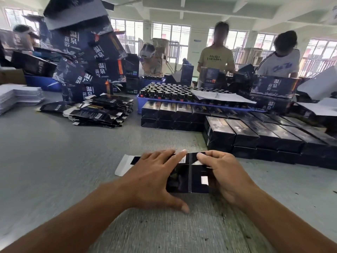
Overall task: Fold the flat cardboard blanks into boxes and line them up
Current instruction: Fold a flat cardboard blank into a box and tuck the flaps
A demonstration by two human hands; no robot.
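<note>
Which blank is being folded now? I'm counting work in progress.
The blank under both hands, left hand and right hand; the others lie stacked beyond.

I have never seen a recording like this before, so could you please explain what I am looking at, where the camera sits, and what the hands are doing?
There is no machine here. The single picture comes from a camera worn on a person's head, looking forward and down, so the two arms reaching in from the bottom are the wearer's own.

The left hand lies with straight fingers pressing on a dark flat cardboard blank on the grey table. The right hand curls its fingers over the blank's right end, seemingly to fold it.

Beyond the hands, finished dark boxes stand lined up in rows at the right. A pile of unfolded blanks lies at the left, and a blue tray of small bottles sits behind. Other people work across the table.
</note>
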